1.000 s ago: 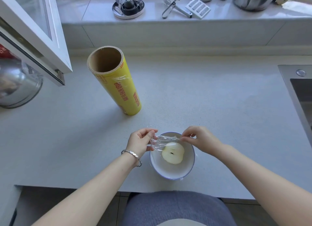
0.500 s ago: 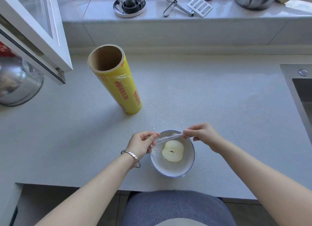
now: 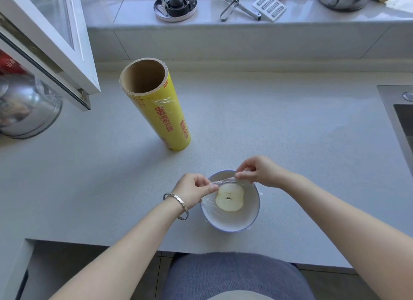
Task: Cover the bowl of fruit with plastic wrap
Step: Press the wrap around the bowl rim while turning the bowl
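Together over the far half of the bowl (image 3: 232, 223): left hand (image 3: 194, 190) and right hand (image 3: 257, 171), each pinched shut on an end of a bunched strand of plastic wrap (image 3: 225, 182). Stretched taut between the two sets of fingertips, that strand, slanting up from left thumb to right fingers, just above the apple half (image 3: 229, 198). Cut face up, core showing, lying inside the bowl under both hands. Clinging along the bowl's near and right rim, thin film, crinkled at the outer wall; whether it spans the whole opening, cannot tell. On the left wrist, a silver bracelet (image 3: 178, 204). Beneath it all, a pale speckled counter (image 3: 290, 132), bowl close to its near edge. Beyond the left hand and well apart from it, a yellow roll of wrap (image 3: 161, 111), standing on end with open cardboard core, loose film wrinkled near its top. Far left of the left hand, a shiny metal pot (image 3: 24, 107) under an open window frame (image 3: 55, 44). Far right of the right hand, a sink edge (image 3: 395, 111). Past both hands on the ledge, tongs (image 3: 232, 4) and a grater (image 3: 269, 8).
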